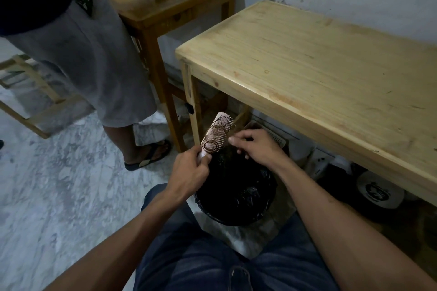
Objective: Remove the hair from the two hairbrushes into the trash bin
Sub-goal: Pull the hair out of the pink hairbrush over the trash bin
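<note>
bare forearms, no sleeves in view; the left hand [189,172] and right hand [257,146] ungloved; dark blue faded jeans [212,260].

The left hand [189,170] hides the hairbrush [216,134] handle; the trash bin [236,196] interior is too dark to read.

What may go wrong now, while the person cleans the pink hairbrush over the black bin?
1. The pink hairbrush sits above the far rim of the round black-lined trash bin, so pulled hair may fall on the marble floor.
2. The left hand holds only the handle end; a hard tug by the right hand might twist the brush loose.
3. Coiled brown hair looks wound around the bristles, so it may come off only partly.
</note>
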`<state>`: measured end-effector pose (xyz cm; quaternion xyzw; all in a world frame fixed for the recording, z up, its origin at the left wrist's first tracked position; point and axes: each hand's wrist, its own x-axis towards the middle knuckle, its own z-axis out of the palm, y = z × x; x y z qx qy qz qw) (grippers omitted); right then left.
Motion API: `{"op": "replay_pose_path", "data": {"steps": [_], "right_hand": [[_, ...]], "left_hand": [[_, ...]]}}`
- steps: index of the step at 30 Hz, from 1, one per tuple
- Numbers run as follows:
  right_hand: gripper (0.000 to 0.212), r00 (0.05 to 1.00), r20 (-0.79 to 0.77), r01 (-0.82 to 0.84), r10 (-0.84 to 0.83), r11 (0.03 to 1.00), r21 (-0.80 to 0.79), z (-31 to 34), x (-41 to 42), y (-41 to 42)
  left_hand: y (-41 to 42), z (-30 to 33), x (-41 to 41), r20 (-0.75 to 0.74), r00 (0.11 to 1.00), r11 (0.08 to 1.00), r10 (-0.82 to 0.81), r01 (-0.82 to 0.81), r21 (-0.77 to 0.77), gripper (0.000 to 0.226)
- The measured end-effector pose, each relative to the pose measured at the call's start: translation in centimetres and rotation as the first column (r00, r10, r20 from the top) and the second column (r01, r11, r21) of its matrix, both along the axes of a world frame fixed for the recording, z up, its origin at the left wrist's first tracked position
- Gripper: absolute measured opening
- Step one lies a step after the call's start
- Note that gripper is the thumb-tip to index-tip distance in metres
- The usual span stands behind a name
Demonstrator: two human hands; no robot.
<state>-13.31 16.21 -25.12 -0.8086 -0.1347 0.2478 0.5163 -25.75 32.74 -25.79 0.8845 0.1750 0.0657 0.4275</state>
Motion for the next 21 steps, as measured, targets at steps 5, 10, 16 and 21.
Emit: {"op": "replay_pose_path", "data": {"steps": [5,10,16,21], "right_hand": [[0.013,0.992,0.011,0.128,-0.127,0.990,-0.054,0.0,0.1,-1.6],[0.020,0.989,0.067,0.141,-0.130,0.968,-0.208,-0.6,0.1,-2.5],[0.045,1.000,-0.025,0.010,-0.018,0.957,-0.288,-0.8,0.1,-1.4],[0.041,0.983,-0.153,-0.090,0.100,0.993,0.075,-0.2,-0.4,-0.1]], "left_hand": [[0.9,-0.5,-0.3,-0.005,0.994,0.994,0.113,-0.113,0.014,0.012],[0.9,-0.9,0.0,0.006,0.980,0.980,0.199,-0.199,-0.017,0.010],[0.1,-1.0,0.1,0.064,0.995,0.996,0.074,-0.077,0.042,0.011],[-0.5,-0.8,0.0,0.105,0.993,0.986,-0.047,0.029,0.167,0.009]]}}
